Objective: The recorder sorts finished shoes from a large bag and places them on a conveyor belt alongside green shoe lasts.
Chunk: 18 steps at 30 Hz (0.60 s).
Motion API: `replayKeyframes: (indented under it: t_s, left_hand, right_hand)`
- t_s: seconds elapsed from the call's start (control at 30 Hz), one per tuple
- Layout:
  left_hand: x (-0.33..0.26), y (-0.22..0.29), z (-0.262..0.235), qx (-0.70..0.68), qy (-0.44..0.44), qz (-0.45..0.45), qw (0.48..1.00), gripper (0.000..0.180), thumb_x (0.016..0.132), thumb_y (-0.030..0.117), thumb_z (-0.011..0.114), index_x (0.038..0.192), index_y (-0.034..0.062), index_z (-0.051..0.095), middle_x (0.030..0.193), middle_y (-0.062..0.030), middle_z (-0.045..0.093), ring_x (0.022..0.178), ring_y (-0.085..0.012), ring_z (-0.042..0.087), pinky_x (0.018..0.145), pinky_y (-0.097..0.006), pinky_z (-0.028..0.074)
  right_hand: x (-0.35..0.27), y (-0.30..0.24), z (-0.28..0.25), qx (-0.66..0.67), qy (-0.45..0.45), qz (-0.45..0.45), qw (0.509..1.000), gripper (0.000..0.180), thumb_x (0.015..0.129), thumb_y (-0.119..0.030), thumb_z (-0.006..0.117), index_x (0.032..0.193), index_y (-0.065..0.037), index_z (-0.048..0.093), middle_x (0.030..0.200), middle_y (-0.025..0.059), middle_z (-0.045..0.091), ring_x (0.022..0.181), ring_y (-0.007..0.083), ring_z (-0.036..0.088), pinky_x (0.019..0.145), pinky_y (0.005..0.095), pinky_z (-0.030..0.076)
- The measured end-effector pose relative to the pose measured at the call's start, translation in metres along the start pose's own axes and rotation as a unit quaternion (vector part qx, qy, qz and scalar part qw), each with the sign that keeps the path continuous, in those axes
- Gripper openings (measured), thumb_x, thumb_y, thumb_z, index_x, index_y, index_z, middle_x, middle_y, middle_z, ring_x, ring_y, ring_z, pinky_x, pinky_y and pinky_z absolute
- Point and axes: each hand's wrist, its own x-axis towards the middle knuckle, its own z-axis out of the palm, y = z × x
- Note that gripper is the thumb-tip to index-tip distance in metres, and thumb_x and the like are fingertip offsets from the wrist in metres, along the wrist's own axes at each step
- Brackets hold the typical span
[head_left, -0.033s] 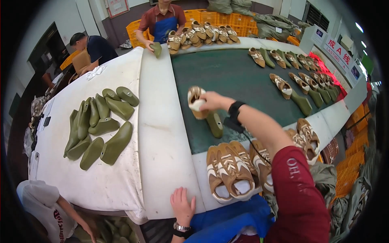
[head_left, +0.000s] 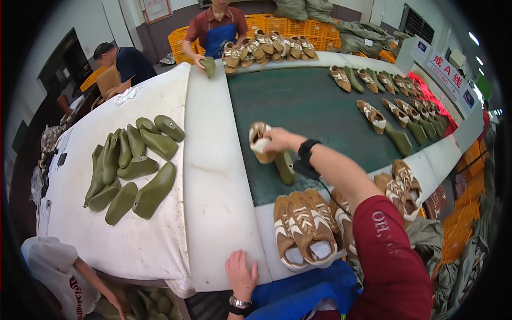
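Change since earlier frame: none visible; right hand [head_left: 278, 140] unmoved.
Item: tan-and-white shoe [head_left: 260, 142], held upright over dark green belt [head_left: 314, 106], fingers closed round its heel end.
Adjacent: olive last [head_left: 286, 167] on belt, just beside shoe.
Left hand [head_left: 241, 273]: flat, open, empty, on white table edge [head_left: 213, 176].
Risk: one-handed hold apparently loose; shoe could tip onto belt.
Signage: white board, red characters [head_left: 445, 69], far right. Yellow crates [head_left: 274, 24], far end.
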Motion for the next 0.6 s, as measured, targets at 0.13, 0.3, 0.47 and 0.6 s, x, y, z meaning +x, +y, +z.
replayKeyframes:
  t_s: [0.13, 0.3, 0.47, 0.6]
  left_hand:
    - [-0.011, -0.008, 0.000, -0.001, 0.019, -0.014, 1.000, 0.041, 0.075, 0.018, 0.067, 0.111, 0.0011, 0.054, 0.119, -0.0162, 0.053, 0.114, -0.0357, 0.046, 0.098, -0.050, 0.034]
    - [-0.006, -0.005, 0.002, 0.006, 0.023, 0.000, 1.000, 0.039, 0.075, 0.017, 0.066, 0.109, 0.0016, 0.054, 0.118, -0.0159, 0.053, 0.114, -0.0359, 0.047, 0.097, -0.050, 0.034]
    - [-0.005, -0.006, 0.003, 0.012, 0.031, 0.007, 0.999, 0.038, 0.075, 0.016, 0.066, 0.108, 0.0023, 0.054, 0.119, -0.0168, 0.052, 0.114, -0.0365, 0.047, 0.097, -0.051, 0.034]
    - [0.001, -0.010, 0.003, 0.026, 0.031, 0.021, 0.999, 0.038, 0.074, 0.015, 0.065, 0.109, 0.0036, 0.054, 0.120, -0.0176, 0.050, 0.114, -0.0370, 0.046, 0.097, -0.051, 0.034]
  right_hand:
    - [0.019, -0.003, 0.046, -0.026, -0.024, 0.062, 0.997, 0.043, 0.069, -0.018, 0.068, 0.110, -0.007, 0.060, 0.108, 0.0172, 0.061, 0.102, 0.0341, 0.058, 0.089, 0.0401, 0.046]
    - [0.023, 0.025, 0.040, 0.111, 0.159, 0.069, 0.978, 0.066, 0.071, 0.007, 0.053, 0.133, -0.015, 0.042, 0.142, 0.0190, 0.030, 0.124, 0.0401, 0.040, 0.101, 0.0389, 0.039]
    - [-0.015, 0.036, -0.016, 0.003, 0.071, 0.099, 0.993, 0.048, 0.073, -0.002, 0.055, 0.120, -0.012, 0.058, 0.126, 0.0181, 0.052, 0.115, 0.0341, 0.051, 0.093, 0.0400, 0.044]
    - [-0.026, 0.022, -0.032, -0.023, 0.041, 0.082, 0.996, 0.036, 0.072, -0.005, 0.056, 0.107, -0.008, 0.065, 0.108, 0.0158, 0.064, 0.105, 0.0321, 0.058, 0.088, 0.0396, 0.047]
